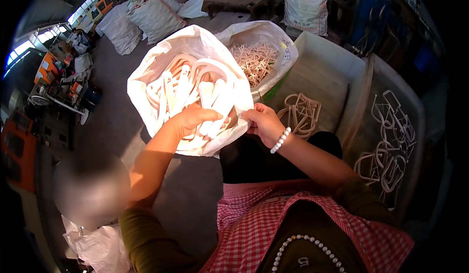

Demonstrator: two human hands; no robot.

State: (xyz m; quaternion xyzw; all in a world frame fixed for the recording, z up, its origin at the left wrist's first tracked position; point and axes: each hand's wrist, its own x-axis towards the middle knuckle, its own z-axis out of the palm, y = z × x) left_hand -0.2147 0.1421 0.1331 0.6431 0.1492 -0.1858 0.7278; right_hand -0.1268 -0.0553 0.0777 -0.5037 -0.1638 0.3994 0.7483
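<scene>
A white woven sack (144, 89) stands in front of me with its mouth wide open. Pale curved plastic pieces (183, 85), shaped like hooks or handles, fill it, and bright light washes out their detail. My left hand (193, 120) reaches over the near rim into the sack, its thumb and fingers closed around some of these pieces. At the sack's right rim, my right hand (264, 122), with a white bead bracelet (281, 140) at the wrist, pinches the woven edge between thumb and fingers.
Behind it, a second sack (288, 53) holds thin pale plastic sticks (254, 60). Rightward are a large tub (317, 41) with looped plastic frames (303, 114) and another tub (372, 77) with more frames (391, 126). Full sacks (154, 19) stand far left; a blurred round shape (90, 187) is near left.
</scene>
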